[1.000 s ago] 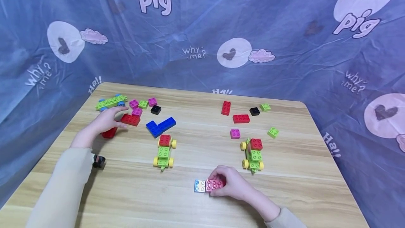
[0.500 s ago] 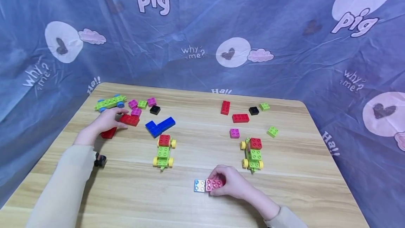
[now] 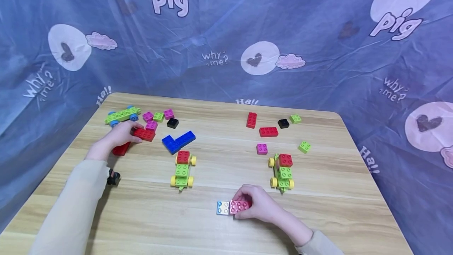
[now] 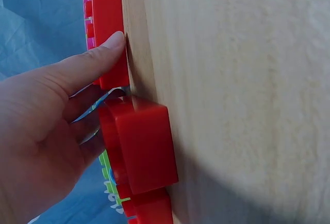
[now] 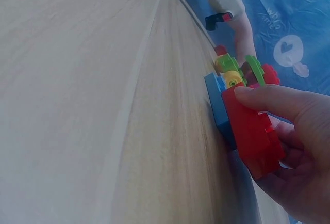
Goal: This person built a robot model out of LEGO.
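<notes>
We note the left hand (image 3: 118,135) pinching a long red plastic brick (image 3: 144,134), just left of the blue L-shaped brick (image 3: 178,141) on the wooden counter (image 3: 219,235). Right hand (image 3: 258,204) grips a pink studded brick (image 3: 238,206), nearer us than that blue piece, touching a pale blue brick (image 3: 223,207).

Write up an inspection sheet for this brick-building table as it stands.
Surface: wooden table, level.
Job's things: pink brick beside a pale blue brick; red brick by the far-left pile.
Clutter: two green wheeled cars, blue bricks, loose red, magenta, green and black bricks.
Hands: right hand grips the pink brick; left hand pinches the red brick.
Cables: nothing seen.
Surroundings: blue printed cloth on all sides.
</notes>
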Motion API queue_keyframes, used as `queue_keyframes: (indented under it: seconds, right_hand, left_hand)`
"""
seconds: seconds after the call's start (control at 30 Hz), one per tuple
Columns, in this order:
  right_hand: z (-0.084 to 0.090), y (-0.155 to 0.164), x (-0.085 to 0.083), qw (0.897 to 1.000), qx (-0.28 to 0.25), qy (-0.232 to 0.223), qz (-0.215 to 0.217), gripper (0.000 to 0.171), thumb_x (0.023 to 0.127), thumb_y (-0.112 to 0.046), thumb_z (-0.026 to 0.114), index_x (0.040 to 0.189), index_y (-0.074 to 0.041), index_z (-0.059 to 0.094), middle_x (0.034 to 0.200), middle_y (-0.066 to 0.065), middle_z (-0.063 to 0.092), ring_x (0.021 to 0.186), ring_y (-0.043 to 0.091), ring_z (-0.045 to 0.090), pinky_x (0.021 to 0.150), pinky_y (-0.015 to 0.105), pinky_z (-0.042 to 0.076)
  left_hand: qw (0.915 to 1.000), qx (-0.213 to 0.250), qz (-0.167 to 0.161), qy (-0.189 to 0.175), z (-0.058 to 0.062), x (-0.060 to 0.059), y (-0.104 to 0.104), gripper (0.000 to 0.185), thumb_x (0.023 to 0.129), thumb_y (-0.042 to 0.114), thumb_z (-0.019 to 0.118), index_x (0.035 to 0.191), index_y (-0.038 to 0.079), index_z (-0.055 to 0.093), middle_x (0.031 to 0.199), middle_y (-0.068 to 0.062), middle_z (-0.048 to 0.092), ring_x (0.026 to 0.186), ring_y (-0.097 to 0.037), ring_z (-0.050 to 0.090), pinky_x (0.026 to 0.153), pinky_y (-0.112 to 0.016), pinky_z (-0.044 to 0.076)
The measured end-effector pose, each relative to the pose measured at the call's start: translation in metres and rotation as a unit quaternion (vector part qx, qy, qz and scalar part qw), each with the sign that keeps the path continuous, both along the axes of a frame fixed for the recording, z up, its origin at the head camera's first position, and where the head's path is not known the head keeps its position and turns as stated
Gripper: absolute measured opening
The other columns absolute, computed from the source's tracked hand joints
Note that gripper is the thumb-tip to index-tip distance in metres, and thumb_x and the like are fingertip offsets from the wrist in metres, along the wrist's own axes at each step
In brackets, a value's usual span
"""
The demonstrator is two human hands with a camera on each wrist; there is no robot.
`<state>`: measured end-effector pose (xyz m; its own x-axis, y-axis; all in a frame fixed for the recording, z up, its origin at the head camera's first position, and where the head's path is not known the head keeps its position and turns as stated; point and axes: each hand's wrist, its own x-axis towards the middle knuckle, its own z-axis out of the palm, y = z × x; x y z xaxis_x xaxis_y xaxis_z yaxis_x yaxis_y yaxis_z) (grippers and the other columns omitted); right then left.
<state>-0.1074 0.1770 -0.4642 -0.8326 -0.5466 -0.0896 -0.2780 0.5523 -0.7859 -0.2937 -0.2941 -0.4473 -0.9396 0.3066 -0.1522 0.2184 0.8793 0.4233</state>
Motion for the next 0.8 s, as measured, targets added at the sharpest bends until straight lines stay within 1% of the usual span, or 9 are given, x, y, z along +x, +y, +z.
queue_keyframes:
  seconds: [0.17, 0.47, 0.6, 0.7, 0.8]
  right_hand:
    - [-0.0004, 0.0002, 0.0004, 1.000, 0.002, -0.001, -0.001, 0.035, 0.066, -0.020, 0.088, 0.094, -0.015, 0.069, 0.088, -0.010, 0.065, 0.080, -0.001, 0.055, 0.076, 0.020, 0.050]
    - [-0.0007, 0.0004, 0.0011, 1.000, 0.004, -0.001, -0.005, 0.035, 0.066, -0.019, 0.088, 0.094, -0.015, 0.069, 0.088, -0.010, 0.065, 0.080, -0.001, 0.055, 0.077, 0.020, 0.050]
    - [-0.0012, 0.0004, 0.0011, 1.000, 0.005, -0.004, -0.008, 0.034, 0.066, -0.019, 0.088, 0.094, -0.016, 0.069, 0.088, -0.011, 0.065, 0.081, -0.002, 0.055, 0.077, 0.020, 0.050]
    - [-0.0017, 0.0006, 0.0011, 1.000, 0.003, -0.004, -0.006, 0.034, 0.066, -0.019, 0.088, 0.094, -0.015, 0.069, 0.088, -0.010, 0.065, 0.081, -0.001, 0.055, 0.077, 0.021, 0.050]
    - [-0.0020, 0.0011, 0.0010, 1.000, 0.002, -0.004, -0.006, 0.034, 0.066, -0.018, 0.088, 0.094, -0.015, 0.069, 0.088, -0.010, 0.065, 0.081, -0.001, 0.056, 0.077, 0.021, 0.050]
  left_hand:
    - [1.0000, -0.001, 0.002, -0.003, 0.0000, -0.0005, 0.0003, 0.052, 0.083, 0.014, 0.077, 0.125, -0.011, 0.058, 0.127, -0.034, 0.056, 0.119, -0.051, 0.050, 0.100, -0.062, 0.040]
    - [1.0000, -0.004, -0.003, 0.002, 0.0012, -0.0005, 0.0013, 0.047, 0.083, 0.012, 0.077, 0.121, -0.010, 0.061, 0.124, -0.034, 0.058, 0.116, -0.051, 0.051, 0.099, -0.062, 0.041]
    - [1.0000, 0.003, 0.002, 0.001, 0.0026, 0.0001, 0.0012, 0.045, 0.082, 0.010, 0.077, 0.119, -0.010, 0.061, 0.121, -0.034, 0.059, 0.113, -0.050, 0.054, 0.097, -0.061, 0.043]
    - [0.9999, 0.011, 0.004, 0.002, 0.0041, 0.0015, 0.0006, 0.045, 0.082, 0.010, 0.077, 0.119, -0.010, 0.061, 0.118, -0.033, 0.060, 0.108, -0.049, 0.057, 0.094, -0.060, 0.045]
    - [0.9998, 0.018, 0.003, 0.009, 0.0087, 0.0046, 0.0003, 0.047, 0.082, 0.011, 0.078, 0.119, -0.011, 0.061, 0.118, -0.033, 0.061, 0.106, -0.049, 0.058, 0.091, -0.060, 0.047]
